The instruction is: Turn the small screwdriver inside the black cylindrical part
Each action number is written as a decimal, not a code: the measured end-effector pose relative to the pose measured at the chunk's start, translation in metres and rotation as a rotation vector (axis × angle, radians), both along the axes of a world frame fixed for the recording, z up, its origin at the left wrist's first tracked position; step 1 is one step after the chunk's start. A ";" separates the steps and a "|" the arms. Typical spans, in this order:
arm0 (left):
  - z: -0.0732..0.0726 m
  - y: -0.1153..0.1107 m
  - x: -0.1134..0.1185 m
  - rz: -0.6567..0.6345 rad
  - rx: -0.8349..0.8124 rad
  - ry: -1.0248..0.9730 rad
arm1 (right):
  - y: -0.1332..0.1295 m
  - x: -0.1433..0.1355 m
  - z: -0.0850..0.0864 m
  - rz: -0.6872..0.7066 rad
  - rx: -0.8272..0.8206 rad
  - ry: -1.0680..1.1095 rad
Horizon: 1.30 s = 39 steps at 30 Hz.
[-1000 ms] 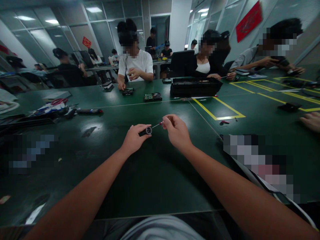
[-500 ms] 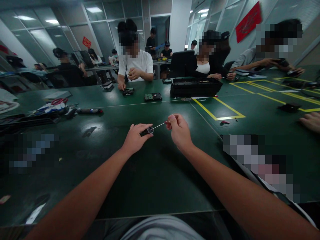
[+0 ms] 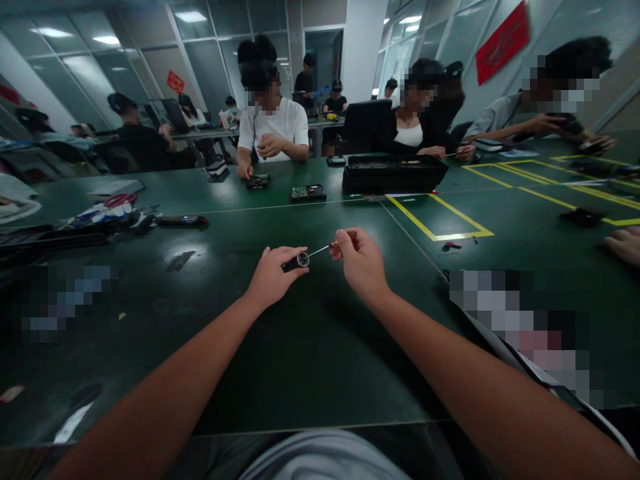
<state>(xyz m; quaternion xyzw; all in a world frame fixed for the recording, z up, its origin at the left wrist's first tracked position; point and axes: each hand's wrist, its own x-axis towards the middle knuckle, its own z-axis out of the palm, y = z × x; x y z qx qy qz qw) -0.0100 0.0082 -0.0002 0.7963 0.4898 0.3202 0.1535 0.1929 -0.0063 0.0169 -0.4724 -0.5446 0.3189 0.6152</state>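
My left hand (image 3: 273,279) is closed around a small black cylinder (image 3: 292,265), with thumb and fingers on either side of it. A pale round rim (image 3: 303,259) faces right at its open end; what lies inside is too small to tell. In my right hand (image 3: 361,263) is a thin screwdriver (image 3: 320,251), pinched near its red end. Its metal shaft slants down to the left and reaches the rim. Both hands are held above the middle of the green table (image 3: 300,360).
A long black box (image 3: 395,175) and a green circuit board (image 3: 309,192) lie across the table. To the left are a dark pen-shaped tool (image 3: 181,221) and a cluttered pile (image 3: 110,212). Several people sit opposite; another person's hand (image 3: 624,244) rests at right.
My hands keep the same hold on the black cylinder and the screwdriver. The whole view has shifted very slightly; little else differs.
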 end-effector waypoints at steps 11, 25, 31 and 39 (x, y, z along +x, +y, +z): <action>-0.001 0.002 -0.003 0.003 0.018 -0.018 | -0.014 0.004 0.015 0.068 0.074 -0.408; -0.006 0.006 -0.006 -0.006 0.051 -0.096 | -0.012 0.003 0.012 0.059 0.083 -0.552; -0.005 0.004 -0.003 -0.007 0.041 -0.052 | -0.013 0.002 0.013 0.027 0.067 -0.554; -0.006 0.006 -0.006 0.001 0.041 -0.090 | -0.014 0.002 0.014 0.037 0.011 -0.529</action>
